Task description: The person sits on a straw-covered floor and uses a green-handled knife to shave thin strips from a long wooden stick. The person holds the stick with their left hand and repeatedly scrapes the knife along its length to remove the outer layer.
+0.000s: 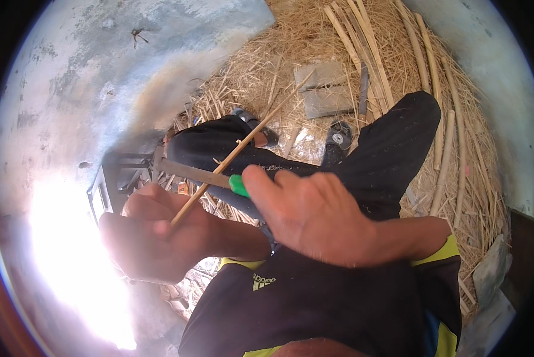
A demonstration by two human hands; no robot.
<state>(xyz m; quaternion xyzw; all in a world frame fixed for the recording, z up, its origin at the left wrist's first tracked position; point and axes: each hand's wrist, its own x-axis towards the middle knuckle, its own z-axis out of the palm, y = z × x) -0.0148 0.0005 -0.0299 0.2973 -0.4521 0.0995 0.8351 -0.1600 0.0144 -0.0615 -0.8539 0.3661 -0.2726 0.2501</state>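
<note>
A thin, peeled-looking wooden stick (249, 138) slants up and away to the right from my left hand (160, 235), whose fingers are closed around its near end. In my right hand (314, 211) is a knife (198, 174) with a green handle, most of which the fingers cover. Its flat blade points left and lies across the stick, just beyond my left hand. Small raised slivers stand on the stick above the blade. The far tip of the knife, by my left knuckles, looks blunt or bent; its exact shape is unclear.
My legs in dark trousers (392, 140) are spread, with sandalled feet on the straw- and shaving-covered floor. Grey blocks (326, 101) lie ahead between the feet. Long wooden strips (362, 47) and poles (447, 160) lie right. A pale wall (100, 71) stands left, near bright light.
</note>
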